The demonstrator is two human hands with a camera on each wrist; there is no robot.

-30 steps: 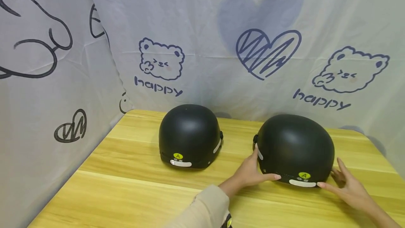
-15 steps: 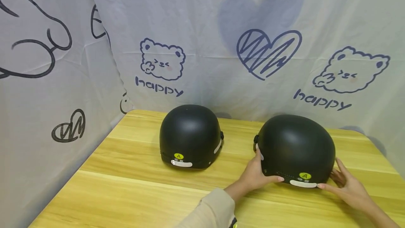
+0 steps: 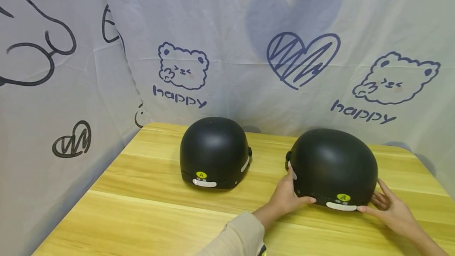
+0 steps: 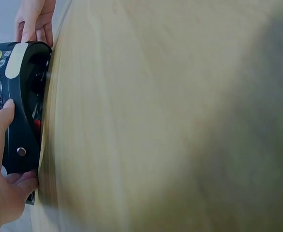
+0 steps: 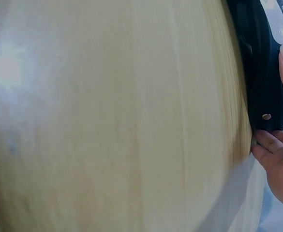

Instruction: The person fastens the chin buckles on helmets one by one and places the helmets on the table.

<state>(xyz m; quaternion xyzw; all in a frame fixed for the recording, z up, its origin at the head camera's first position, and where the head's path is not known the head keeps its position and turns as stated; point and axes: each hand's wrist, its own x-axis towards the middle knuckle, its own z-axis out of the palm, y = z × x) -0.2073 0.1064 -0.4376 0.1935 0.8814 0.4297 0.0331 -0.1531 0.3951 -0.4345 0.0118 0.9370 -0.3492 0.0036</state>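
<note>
On the right of the table sits a black helmet, its rounded shell up, with a yellow "A" sticker and a white strip at its lower edge. My left hand grips its left side, thumb on the lower rim. In the left wrist view the fingers curl at the helmet's bottom edge. My right hand holds the right side, thumb beside the white strip. The right wrist view has its fingertips tucked at the rim. A second black helmet, similarly marked, stands to the left, untouched.
Both helmets rest on a yellow wood-grain table. Behind it hangs a white cloth printed with hearts, bears and "happy". Another cloth wall runs along the left side. A gap of table separates the helmets.
The left hand has shifted slightly right along the helmet's side. Both helmets sit marginally further right in the view, as does the backdrop. The right hand keeps its hold.
</note>
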